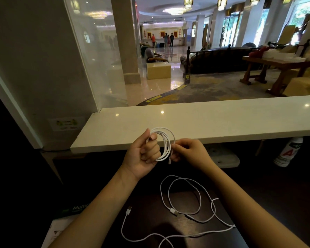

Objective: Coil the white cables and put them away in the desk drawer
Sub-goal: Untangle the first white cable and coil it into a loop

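1. Coiled white cable (162, 144) hangs in my left hand (143, 156), fist closed round the loops; its ring stands upright.
2. My right hand (190, 152), at 3 o'clock from the coil, pinches the tail end by the plug (170, 161).
3. Loose cables (184, 203) sprawl on the dark desk (258, 190) at 6 o'clock, nearer my right arm.
4. White counter (204, 120) edge sits at 12 o'clock; I can't see the drawer.

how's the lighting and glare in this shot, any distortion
Head view: the lobby behind is bright while the dark desk sits in shade, so the loose white cable stands out; ceiling lights glint as small spots on the white counter; the glass panel mirrors chandeliers; wide-angle bending curves the counter edge; both hands look sharp.
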A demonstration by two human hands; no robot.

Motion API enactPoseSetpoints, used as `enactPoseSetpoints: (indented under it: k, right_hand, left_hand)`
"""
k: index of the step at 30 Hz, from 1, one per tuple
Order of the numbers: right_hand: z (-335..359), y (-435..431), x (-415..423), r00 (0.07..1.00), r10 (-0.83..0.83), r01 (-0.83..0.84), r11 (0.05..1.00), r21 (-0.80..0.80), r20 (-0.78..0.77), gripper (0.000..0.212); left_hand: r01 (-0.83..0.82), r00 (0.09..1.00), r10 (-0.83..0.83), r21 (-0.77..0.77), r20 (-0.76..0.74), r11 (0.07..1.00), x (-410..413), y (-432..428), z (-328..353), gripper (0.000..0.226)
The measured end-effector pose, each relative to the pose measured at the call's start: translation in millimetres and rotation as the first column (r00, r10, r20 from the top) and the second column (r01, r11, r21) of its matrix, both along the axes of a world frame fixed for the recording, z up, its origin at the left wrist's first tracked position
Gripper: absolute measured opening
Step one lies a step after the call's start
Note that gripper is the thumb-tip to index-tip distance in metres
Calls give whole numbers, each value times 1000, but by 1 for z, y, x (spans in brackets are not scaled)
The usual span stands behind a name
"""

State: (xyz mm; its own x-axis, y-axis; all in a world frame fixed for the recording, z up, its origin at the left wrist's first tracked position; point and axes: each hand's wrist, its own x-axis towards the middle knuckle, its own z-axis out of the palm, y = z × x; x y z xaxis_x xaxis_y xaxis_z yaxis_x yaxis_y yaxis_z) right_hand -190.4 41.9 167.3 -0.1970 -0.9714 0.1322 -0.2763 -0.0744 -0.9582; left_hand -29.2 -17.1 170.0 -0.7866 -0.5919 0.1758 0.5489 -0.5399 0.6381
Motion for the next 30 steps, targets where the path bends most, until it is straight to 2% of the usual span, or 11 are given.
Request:
enactPoseSetpoints:
  k: [4,9,15,18,26,30]
  right_hand:
    - [10,-2,4,938,40,-41,999,-5,345,17]
    - [17,-9,4,892,56,-52,998,-20,449,18]
    - [16,-26,1,757,43,-123,989,77,651,19]
    - [11,-36,0,712,45,-171,979,111,701,18]
    - [2,-60,2,724,39,-225,957,183,688,17]
    - [-1,-70,3,694,31,-237,953,188,719,15]
  left_hand:
    - [4,999,-3,-4,32,1000,-1,-4,1,24]
    - [-1,999,1,-2,48,1000,-3,-10,3,24]
    - [16,994,-14,-18,111,1000,-3,-20,2,29]
    - [-18,984,23,-28,178,999,-4,-24,1,38]
    - [-40,947,81,-136,312,990,-7,-33,0,30]
    - [-103,938,132,-104,321,989,-6,-39,-1,27]
